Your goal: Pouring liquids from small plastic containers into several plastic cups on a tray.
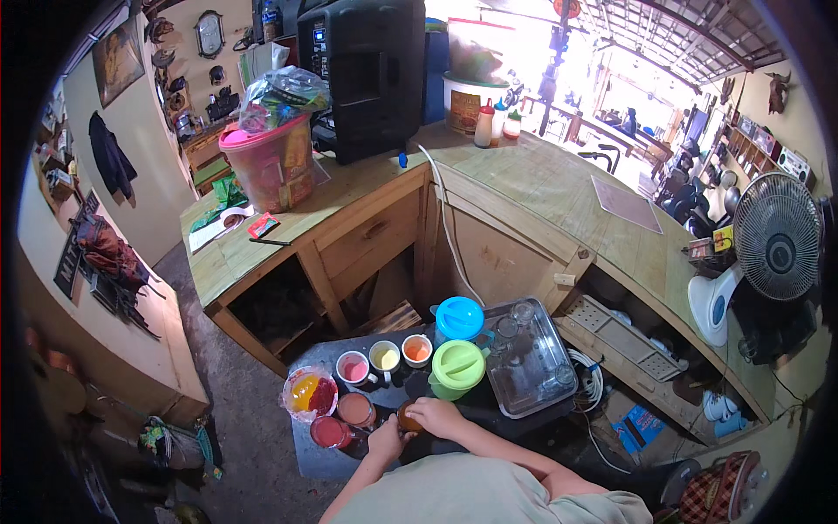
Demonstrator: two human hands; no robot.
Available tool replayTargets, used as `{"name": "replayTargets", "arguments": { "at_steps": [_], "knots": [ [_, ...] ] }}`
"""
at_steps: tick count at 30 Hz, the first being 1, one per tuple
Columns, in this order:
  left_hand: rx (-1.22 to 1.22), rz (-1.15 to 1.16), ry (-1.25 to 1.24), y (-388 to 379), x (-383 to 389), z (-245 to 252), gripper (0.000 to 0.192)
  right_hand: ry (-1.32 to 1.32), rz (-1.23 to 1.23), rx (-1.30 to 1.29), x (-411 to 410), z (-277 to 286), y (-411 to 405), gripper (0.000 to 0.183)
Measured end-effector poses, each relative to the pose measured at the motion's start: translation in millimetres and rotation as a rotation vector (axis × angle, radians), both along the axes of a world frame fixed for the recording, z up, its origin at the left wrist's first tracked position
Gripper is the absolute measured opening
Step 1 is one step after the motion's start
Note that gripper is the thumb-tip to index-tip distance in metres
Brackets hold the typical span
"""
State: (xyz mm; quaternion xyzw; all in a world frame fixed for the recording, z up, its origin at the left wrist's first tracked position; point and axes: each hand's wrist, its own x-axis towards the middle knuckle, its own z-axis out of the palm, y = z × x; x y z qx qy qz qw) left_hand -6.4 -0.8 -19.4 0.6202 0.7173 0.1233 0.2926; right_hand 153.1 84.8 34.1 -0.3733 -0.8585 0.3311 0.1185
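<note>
Both hands are at a brown, round-topped container (410, 416), probably a cup or jar, near the table's front edge. My left hand (386, 440) holds its lower left side, and my right hand (435, 416) grips its upper right rim. To the left stand a glass mug of red drink (330, 432) and a glass mug of brownish-pink drink (357, 410). Behind are white cups with pink (354, 368), pale yellow (384, 357) and orange (417, 351) contents. A bowl of yellow and red contents (310, 393) sits at the left. What is inside the brown container is not clear.
Pitchers with a green lid (458, 365) and a blue lid (459, 318) stand behind my right hand. A metal tray (531, 407) with upturned glasses lies to the right. A wooden counter (366, 190) with a speaker (366, 78) and pink bucket (268, 164) stands beyond; a fan (779, 242) is at right.
</note>
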Motion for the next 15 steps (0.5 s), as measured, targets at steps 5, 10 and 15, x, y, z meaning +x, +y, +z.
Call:
{"name": "replayTargets", "arguments": {
  "at_steps": [5,10,15],
  "knots": [
    [0.007,0.007,0.003,-0.6,1.0,6.4,0.055,0.237,-0.125,-0.037,-2.2,7.8,3.0,0.023],
    [0.010,-0.003,0.005,0.3,0.7,5.6,0.055,-0.022,-0.031,0.004,1.5,4.7,3.0,0.024],
    [0.003,-0.008,0.019,0.1,0.3,5.1,0.054,0.317,-0.129,-0.008,-2.0,9.2,3.5,0.022]
  ]
}}
